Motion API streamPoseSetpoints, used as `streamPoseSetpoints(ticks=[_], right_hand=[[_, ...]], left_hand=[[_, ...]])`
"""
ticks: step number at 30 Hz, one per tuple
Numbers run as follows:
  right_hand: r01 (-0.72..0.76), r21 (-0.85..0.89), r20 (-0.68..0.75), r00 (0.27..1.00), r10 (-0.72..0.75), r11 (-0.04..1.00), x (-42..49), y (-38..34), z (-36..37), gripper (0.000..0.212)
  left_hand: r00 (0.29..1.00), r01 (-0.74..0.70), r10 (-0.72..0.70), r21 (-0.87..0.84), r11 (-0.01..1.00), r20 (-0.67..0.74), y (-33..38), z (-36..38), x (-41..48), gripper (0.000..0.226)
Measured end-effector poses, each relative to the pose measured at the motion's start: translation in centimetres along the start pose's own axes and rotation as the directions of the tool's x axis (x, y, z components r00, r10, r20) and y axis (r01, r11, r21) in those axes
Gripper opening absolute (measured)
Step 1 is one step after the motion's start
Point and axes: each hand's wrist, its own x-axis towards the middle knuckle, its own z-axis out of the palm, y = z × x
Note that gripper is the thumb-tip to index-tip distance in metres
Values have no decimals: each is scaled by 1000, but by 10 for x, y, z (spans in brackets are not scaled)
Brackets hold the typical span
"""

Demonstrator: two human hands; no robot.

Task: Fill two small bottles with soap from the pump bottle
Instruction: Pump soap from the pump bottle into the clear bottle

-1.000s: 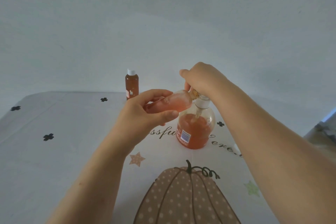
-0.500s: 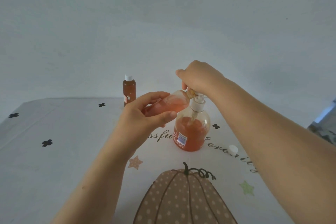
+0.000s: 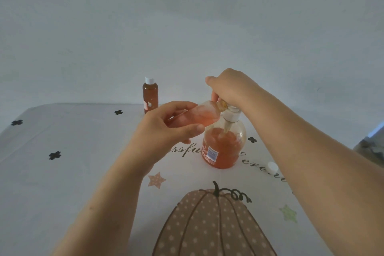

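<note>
A round pump bottle (image 3: 223,147), about half full of orange soap, stands in the middle of the table. My right hand (image 3: 230,87) is closed over its pump head from above. My left hand (image 3: 166,129) holds a small clear bottle (image 3: 204,115) tilted on its side, with its mouth against the pump's nozzle; orange soap lies inside it. A second small bottle (image 3: 150,95), filled with orange soap and capped in white, stands upright at the table's far edge. A white cap (image 3: 272,166) lies on the cloth to the right of the pump bottle.
The table carries a white cloth (image 3: 72,162) printed with a dotted pumpkin (image 3: 212,226), stars, black clovers and script lettering. A plain pale wall rises behind the table. The table's right edge shows at the far right, with floor beyond it.
The view has shifted slightly and the white cap has come out from behind my right forearm. Both hands keep their hold, and the pump head has gone up and down a little.
</note>
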Motion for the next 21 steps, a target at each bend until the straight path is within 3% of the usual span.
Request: streamPoseSetpoints(ticks=[12,21], right_hand=[[7,-5,10,1000,-7,1000,-4,-7,-12,45],[-20,19,34,999,20,1000,2,0,1,44]], left_hand=[[999,-43,43,-55,998,-9,4,5,-4,48],[1000,7,-7,-4,1000,2,-1,0,1,37]])
